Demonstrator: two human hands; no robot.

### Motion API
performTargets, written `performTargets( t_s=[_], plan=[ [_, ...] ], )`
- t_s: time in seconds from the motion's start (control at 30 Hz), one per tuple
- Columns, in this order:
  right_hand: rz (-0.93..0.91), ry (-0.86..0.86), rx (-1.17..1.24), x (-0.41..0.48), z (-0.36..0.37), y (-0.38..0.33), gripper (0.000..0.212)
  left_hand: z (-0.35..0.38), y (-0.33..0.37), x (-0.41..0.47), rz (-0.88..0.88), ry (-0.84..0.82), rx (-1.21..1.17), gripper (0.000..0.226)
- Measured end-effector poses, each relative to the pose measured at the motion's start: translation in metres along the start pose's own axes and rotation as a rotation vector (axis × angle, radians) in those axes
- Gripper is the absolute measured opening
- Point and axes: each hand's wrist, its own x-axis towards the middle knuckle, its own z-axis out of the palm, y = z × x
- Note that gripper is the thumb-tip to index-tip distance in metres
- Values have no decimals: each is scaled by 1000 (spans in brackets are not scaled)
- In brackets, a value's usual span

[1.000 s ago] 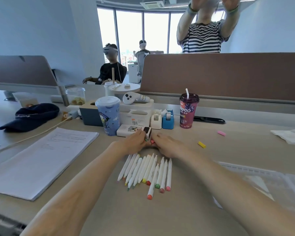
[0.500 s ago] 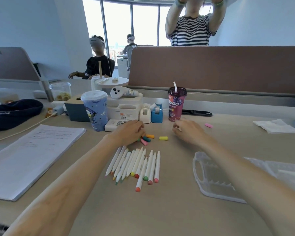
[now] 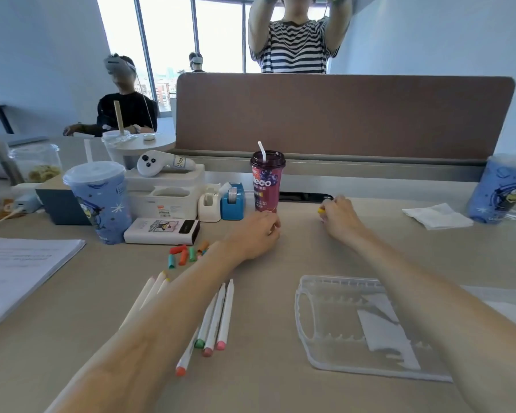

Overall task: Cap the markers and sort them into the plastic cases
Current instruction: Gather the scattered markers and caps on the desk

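Note:
Several uncapped white markers [image 3: 218,317] with coloured tips lie on the desk, partly hidden under my left forearm. A small pile of loose coloured caps [image 3: 185,254] sits just beyond them. My left hand [image 3: 256,234] rests on the desk at the foot of the purple cup, fingers curled down; whether it holds anything is hidden. My right hand [image 3: 338,219] is farther right and pinches a yellow cap [image 3: 320,210] in its fingertips. A clear plastic case [image 3: 355,323] lies flat under my right forearm.
Behind the hands stand a purple drink cup [image 3: 267,180], two tape dispensers [image 3: 221,201], a power bank [image 3: 161,231] and a blue cup [image 3: 102,201]. Papers [image 3: 21,269] lie at the left, a tissue [image 3: 435,216] and another blue cup [image 3: 501,189] at the right. A brown divider [image 3: 340,114] closes the back.
Both hands moved right, away from the cap pile. The yellow cap that lay on the desk is now in my right hand. The view shifted right and closer.

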Motion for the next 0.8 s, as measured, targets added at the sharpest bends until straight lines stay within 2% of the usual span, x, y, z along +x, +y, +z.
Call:
performTargets(
  t_s=[0.1, 0.2, 0.3, 0.4, 0.5, 0.6, 0.8],
  plan=[
    [4, -52, -3, 3, 6, 8, 14, 9, -2, 10, -9, -8, 0, 23],
    [-73, -57, -46, -3, 12, 11, 13, 8, -8, 10, -30, -20, 8, 21],
    [-133, -40, 37, -9, 10, -3, 11, -4, -15, -2, -75, 20, 22, 21],
    [-197, -55, 193, -21, 7, -41, 15, -21, -22, -22, -124, 55, 58, 22],
    [-297, -106, 324, -39, 5, -97, 12, -38, -31, -49, -212, 44, 69, 23],
    [-376, -159, 392, -52, 6, -144, 20, -53, -40, -80, -320, 18, 74, 23],
    [-322, -218, 426, -71, 3, -172, 29, -71, -48, -125, -429, -99, 82, 25]
  ],
)
